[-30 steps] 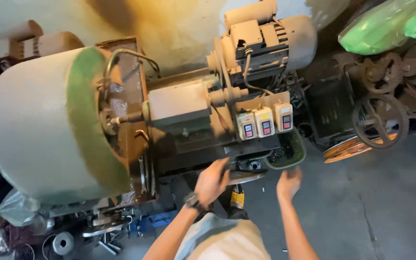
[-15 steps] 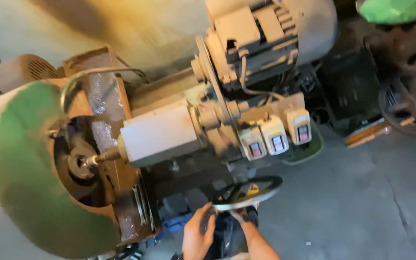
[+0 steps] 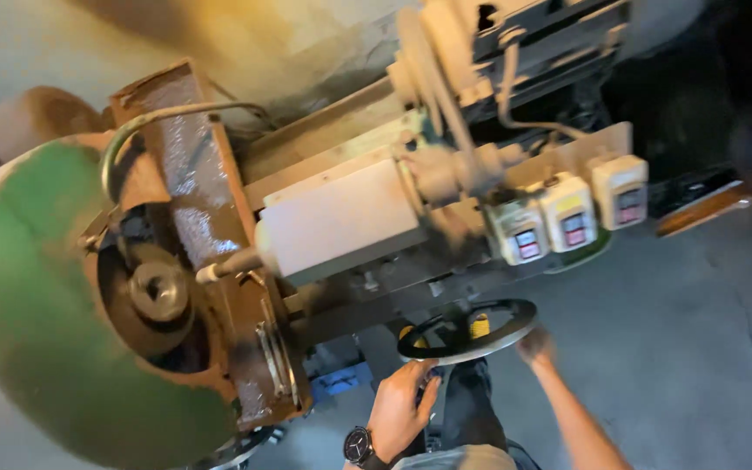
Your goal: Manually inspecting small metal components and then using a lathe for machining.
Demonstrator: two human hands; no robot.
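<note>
— Below the machine [image 3: 341, 218], what is changed since half a second ago?

— Both hands are now seen apart at the handwheel [image 3: 467, 331]; before, they were bunched close under it. More of the wheel's rim is shown, and the switch boxes [image 3: 567, 213] are shifted right.

— How is the left hand [image 3: 398, 409] posed?

— It is raised, fingers loosely curled, fingertips touching the wheel's near-left rim. A black watch [image 3: 359, 446] is worn on that wrist.

— And the right hand [image 3: 534, 346]?

— It is blurred, closed on the right rim, forearm stretched upward.
</note>
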